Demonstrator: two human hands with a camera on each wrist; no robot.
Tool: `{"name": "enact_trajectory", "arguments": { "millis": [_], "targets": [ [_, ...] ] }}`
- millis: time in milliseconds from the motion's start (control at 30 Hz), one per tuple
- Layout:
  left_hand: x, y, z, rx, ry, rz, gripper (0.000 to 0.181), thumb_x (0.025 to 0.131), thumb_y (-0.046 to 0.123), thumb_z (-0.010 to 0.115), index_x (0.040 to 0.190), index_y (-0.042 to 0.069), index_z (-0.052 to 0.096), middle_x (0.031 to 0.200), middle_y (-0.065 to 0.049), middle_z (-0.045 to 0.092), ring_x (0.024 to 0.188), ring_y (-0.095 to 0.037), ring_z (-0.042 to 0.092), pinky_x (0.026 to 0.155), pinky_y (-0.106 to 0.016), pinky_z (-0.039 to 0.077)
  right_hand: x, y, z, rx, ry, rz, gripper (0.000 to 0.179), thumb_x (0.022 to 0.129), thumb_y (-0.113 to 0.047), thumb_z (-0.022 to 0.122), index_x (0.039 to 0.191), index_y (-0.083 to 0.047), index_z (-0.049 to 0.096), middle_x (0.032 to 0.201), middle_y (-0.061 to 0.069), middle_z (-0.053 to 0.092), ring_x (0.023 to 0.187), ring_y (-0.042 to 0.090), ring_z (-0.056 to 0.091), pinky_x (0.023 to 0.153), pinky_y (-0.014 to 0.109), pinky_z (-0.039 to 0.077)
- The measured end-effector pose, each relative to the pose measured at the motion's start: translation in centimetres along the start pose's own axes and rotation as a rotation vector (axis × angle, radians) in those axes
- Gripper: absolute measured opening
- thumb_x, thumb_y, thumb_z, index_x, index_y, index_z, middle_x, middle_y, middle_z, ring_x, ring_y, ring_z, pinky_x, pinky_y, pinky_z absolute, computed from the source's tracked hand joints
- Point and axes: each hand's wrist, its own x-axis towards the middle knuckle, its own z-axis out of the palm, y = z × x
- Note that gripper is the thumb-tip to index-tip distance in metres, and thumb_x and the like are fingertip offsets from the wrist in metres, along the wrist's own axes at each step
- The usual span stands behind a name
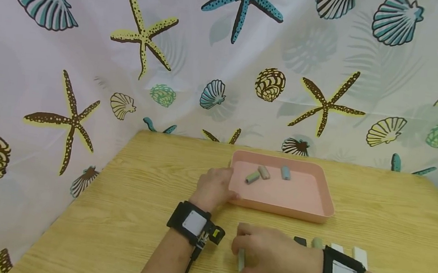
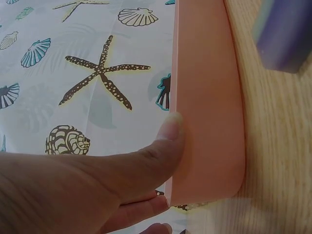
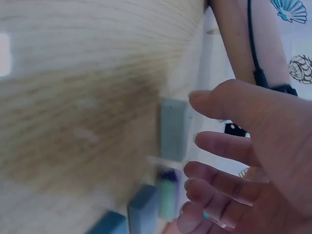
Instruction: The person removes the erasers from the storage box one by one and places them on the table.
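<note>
One pale block [image 1: 241, 260] lies just by the right grip [image 1: 270, 252] (released, loosely bent); the left grip [image 1: 213, 189] grasps the pink tray [image 1: 289, 194].

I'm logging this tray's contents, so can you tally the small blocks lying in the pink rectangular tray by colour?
Green oblong block: 1
Tan oblong block: 1
Blue-grey oblong block: 1
Total in the pink rectangular tray: 3
</note>
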Motion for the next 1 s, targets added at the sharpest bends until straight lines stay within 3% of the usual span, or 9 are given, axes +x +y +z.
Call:
{"name": "enact_trajectory", "arguments": {
  "millis": [300,567,767,1000],
  "targets": [
    [0.1,-0.3,0.2,0.042,0.038,0.046,0.05,0.071,0.037,0.077,0.107,0.009,0.058,0.102,-0.006,0.065,0.09,-0.023,0.058,0.068,-0.038,0.048,0.2,0.8,-2.4,0.006,0.13,0.067,0.016,0.078,-0.021,0.069,0.09,-0.027,0.06,0.091,-0.01,0.05,0.072,0.009,0.047,0.061,0.021,0.042],
    [0.0,-0.3,0.3,0.03,0.039,0.039,0.05,0.07,0.037,0.078,0.105,0.008,0.058,0.101,-0.006,0.065,0.088,-0.021,0.059,0.068,-0.037,0.048,0.7,3.9,-4.2,-0.055,0.287,0.147,0.013,0.081,-0.019,0.067,0.09,-0.021,0.058,0.087,-0.007,0.053,0.067,0.011,0.045,0.058,0.025,0.041],
    [-0.1,-0.3,0.4,0.029,0.037,0.032,0.054,0.07,0.038,0.077,0.11,0.007,0.058,0.104,-0.007,0.065,0.091,-0.022,0.059,0.072,-0.038,0.048,1.1,6.3,-4.8,-0.029,0.324,0.241,0.011,0.083,-0.02,0.066,0.089,-0.018,0.057,0.085,-0.005,0.055,0.061,0.011,0.044,0.055,0.027,0.04],
    [-0.1,-0.3,0.3,0.034,0.031,0.025,0.053,0.07,0.038,0.078,0.109,0.007,0.058,0.103,-0.006,0.064,0.09,-0.022,0.059,0.072,-0.037,0.048,1.9,8.5,-5.4,-0.013,0.352,0.305,0.013,0.085,-0.021,0.065,0.093,-0.012,0.059,0.088,0.001,0.056,0.079,0.017,0.049,0.067,0.033,0.044]
  ]
}}
